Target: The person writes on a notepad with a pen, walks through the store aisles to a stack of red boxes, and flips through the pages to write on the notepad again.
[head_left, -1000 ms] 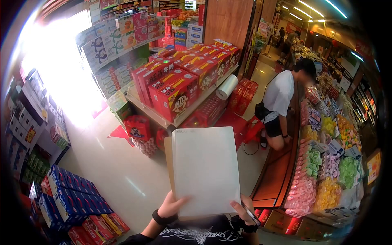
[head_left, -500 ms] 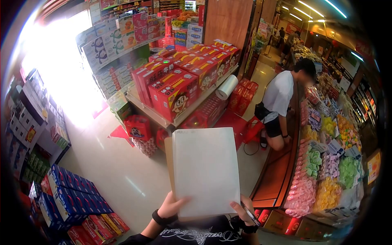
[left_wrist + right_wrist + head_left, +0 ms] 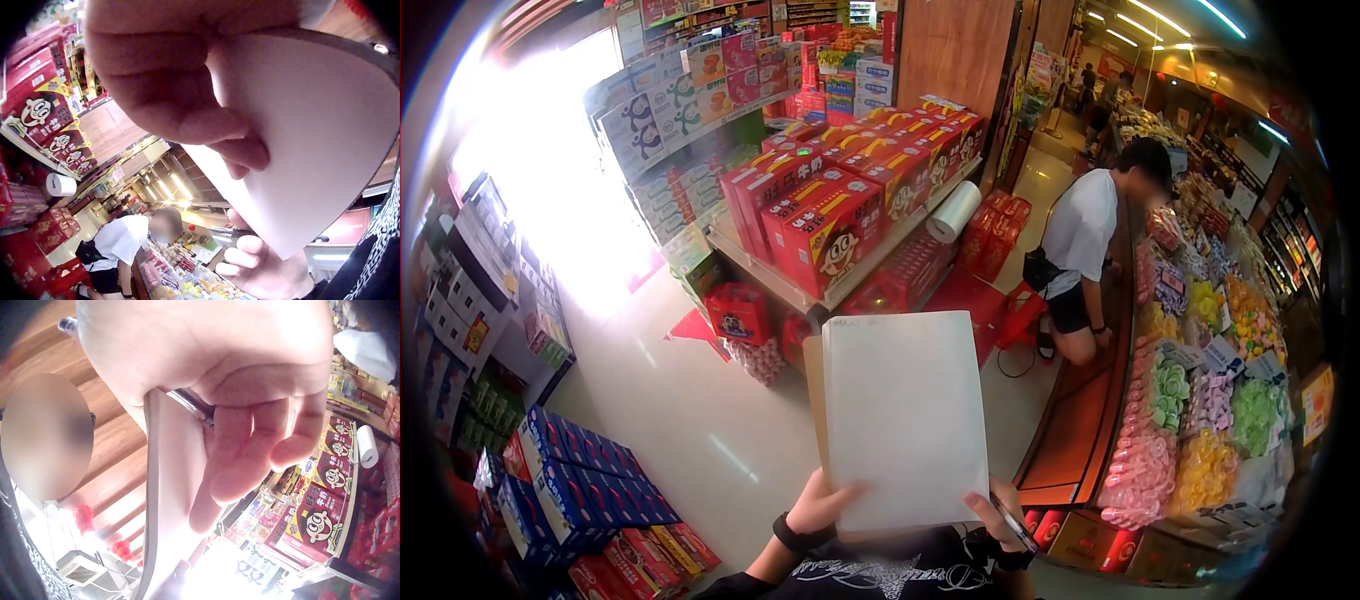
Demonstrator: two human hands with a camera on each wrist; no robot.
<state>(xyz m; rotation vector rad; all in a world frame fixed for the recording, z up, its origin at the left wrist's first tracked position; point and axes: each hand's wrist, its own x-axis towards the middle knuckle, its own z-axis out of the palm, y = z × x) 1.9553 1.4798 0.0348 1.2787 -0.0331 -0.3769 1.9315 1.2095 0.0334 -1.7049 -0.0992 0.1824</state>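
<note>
A pad of white paper [image 3: 905, 420] with a brown backing is held up at the lower middle of the head view. My left hand [image 3: 822, 502] grips its lower left edge, thumb on top; in the left wrist view the fingers [image 3: 219, 134] curl beneath it. At the lower right edge, my right hand [image 3: 997, 518] pinches the pad, with a dark pen [image 3: 1013, 524] lying across the hand. The right wrist view shows that hand's fingers [image 3: 244, 456] under the pad, and part of the pen [image 3: 190, 403] between hand and pad.
Red milk boxes [image 3: 825, 228] fill a shelf ahead, a white roll [image 3: 954, 212] at its side. To the right, a person in a white shirt [image 3: 1082, 225] bends by a counter of wrapped sweets [image 3: 1170, 395]. Blue boxes [image 3: 585, 480] are stacked at the lower left.
</note>
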